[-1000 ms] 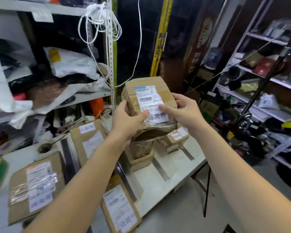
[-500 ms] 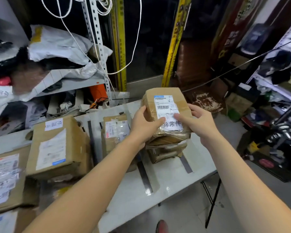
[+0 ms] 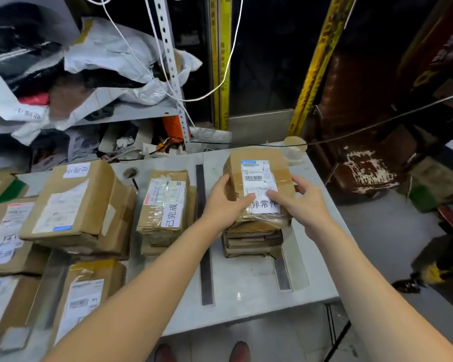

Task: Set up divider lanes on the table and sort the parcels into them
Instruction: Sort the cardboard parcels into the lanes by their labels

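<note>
Left hand: the left hand (image 3: 224,205) reaches forward with the forearm extended from the lower left, palm turned inward, fingers wrapped on the left side of the top parcel (image 3: 259,178) and thumb lying over its upper face near the white label (image 3: 264,206); it is gripping the parcel.
Right hand: the right hand (image 3: 302,205) comes in from the lower right, forearm straight, fingers curled round the parcel's right edge, thumb pressed on the label; it too is clasped on the same parcel.
Top parcel: brown cardboard, taped, with a barcode sticker and a white label printed 异常件; held between both hands over the rightmost lane, on or just above a stack of parcels (image 3: 251,242). Contact with the stack cannot be told.
Dividers: one dark strip (image 3: 205,257) runs front to back on the left of that stack; a second dark strip (image 3: 283,273) shows at its right, partly hidden beneath it.
Middle lane: a taped parcel (image 3: 165,202) labelled 已完成 sits on another box, just left of the first strip.
Left area: a large box (image 3: 76,202) rests on other parcels, further boxes around it.
Table: grey table (image 3: 246,304), its right end near the stack.
Background: cluttered shelf (image 3: 131,111) with white bags behind the table.
</note>
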`<action>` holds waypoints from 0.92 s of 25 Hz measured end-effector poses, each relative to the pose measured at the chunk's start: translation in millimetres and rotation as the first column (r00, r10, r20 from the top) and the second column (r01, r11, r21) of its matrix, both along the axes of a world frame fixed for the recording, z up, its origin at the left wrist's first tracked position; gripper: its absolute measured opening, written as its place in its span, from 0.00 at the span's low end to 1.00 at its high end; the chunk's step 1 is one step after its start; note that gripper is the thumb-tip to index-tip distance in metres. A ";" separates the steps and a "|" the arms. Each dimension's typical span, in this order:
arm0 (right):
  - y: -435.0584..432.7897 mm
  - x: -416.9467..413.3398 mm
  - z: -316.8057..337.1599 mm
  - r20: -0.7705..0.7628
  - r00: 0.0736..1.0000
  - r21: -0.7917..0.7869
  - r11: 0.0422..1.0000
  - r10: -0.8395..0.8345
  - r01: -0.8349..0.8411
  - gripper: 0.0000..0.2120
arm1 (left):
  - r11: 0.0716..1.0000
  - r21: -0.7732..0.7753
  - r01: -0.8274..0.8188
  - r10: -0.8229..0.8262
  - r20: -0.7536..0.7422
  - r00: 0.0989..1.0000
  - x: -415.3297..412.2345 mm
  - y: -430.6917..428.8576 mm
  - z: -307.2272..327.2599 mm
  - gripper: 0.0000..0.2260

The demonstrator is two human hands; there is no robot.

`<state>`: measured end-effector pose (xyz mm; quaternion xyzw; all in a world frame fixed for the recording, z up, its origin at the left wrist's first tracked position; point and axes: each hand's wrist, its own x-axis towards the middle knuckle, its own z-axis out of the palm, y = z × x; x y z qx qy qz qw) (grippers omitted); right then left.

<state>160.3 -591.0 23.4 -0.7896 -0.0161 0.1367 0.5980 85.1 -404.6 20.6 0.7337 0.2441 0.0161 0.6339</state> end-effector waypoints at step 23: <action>109.8 -6.8 66.8 0.427 0.729 -0.576 0.783 0.534 -0.236 0.26 | 0.762 0.644 -0.069 0.070 0.024 0.997 -53.5 92.6 87.8 0.32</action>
